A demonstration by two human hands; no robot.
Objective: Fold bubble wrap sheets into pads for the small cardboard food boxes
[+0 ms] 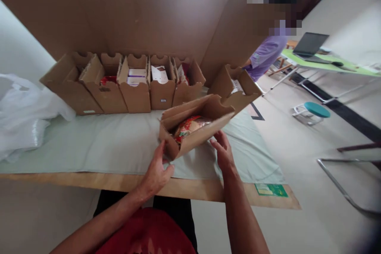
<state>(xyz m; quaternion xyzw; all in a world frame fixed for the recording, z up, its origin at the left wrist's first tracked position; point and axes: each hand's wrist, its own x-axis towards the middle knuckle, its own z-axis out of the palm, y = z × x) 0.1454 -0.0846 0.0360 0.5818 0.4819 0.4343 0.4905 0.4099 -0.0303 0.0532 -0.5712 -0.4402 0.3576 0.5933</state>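
An open-topped cardboard box (205,134) sits at an angle over the cloth-covered table in front of me. Inside it lies a shiny plastic packet with red and orange print (190,126). My left hand (157,171) has its fingers against the box's near left corner, its thumb held away from the wall. On the long right side, my right hand (224,151) touches the box with its fingertips, partly hidden by the wall. Between them the two hands hold the box. Whether its base rests on the cloth I cannot tell.
Several similar boxes (135,97) with packages stand in a row before a tall cardboard panel (143,16). Another box (248,97) stands at right. White plastic bags (26,115) lie left. Beyond are a person in purple (268,53), a teal stool (317,109) and a laptop (309,45).
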